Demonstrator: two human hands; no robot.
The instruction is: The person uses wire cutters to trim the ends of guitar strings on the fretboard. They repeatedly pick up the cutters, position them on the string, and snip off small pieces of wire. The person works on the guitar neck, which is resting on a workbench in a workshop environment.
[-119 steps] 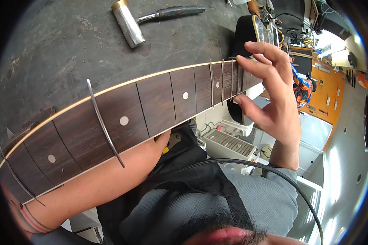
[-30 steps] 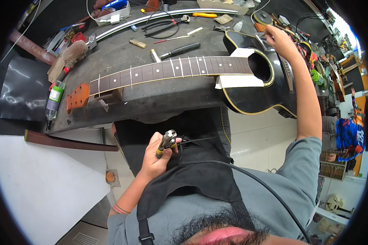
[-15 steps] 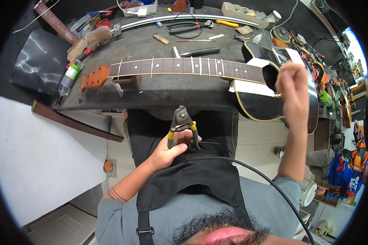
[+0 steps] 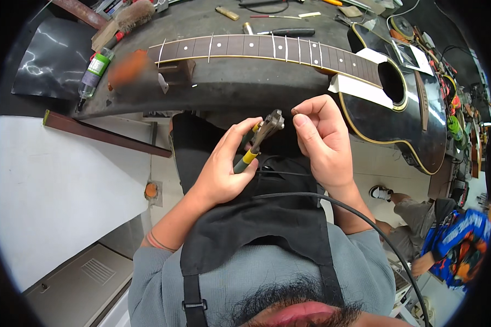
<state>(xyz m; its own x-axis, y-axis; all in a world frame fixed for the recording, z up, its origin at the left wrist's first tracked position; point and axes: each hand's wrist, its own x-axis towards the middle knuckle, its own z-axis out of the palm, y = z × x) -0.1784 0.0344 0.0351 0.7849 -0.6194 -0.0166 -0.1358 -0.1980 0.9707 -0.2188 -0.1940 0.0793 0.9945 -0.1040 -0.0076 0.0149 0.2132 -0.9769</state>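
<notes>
Farthest to the left of my grip, beyond it, a green-labelled bottle (image 4: 95, 70) lies on the workbench (image 4: 245, 84); nearer me is a long dark-red strip (image 4: 103, 135). The guitar's orange headstock (image 4: 128, 71), blurred, sits ahead and left of my hands. My left hand (image 4: 223, 161) is wrapped around cutters (image 4: 262, 136) with green-and-yellow handles, their metal head tilted up toward my other hand. Straight ahead of the cutters runs the fretboard (image 4: 237, 46), with thin wires (image 4: 210, 48) lying across it and a hammer (image 4: 286, 31) just beyond. My right hand (image 4: 327, 147) is just beside the cutters' head, thumb and forefinger pressed together at the tips; I cannot tell what, if anything, they pinch. Ahead and right of them are a white sheet (image 4: 360, 91) and the black guitar body (image 4: 373, 128). Farther right, well apart, is a person in blue (image 4: 458, 245).
</notes>
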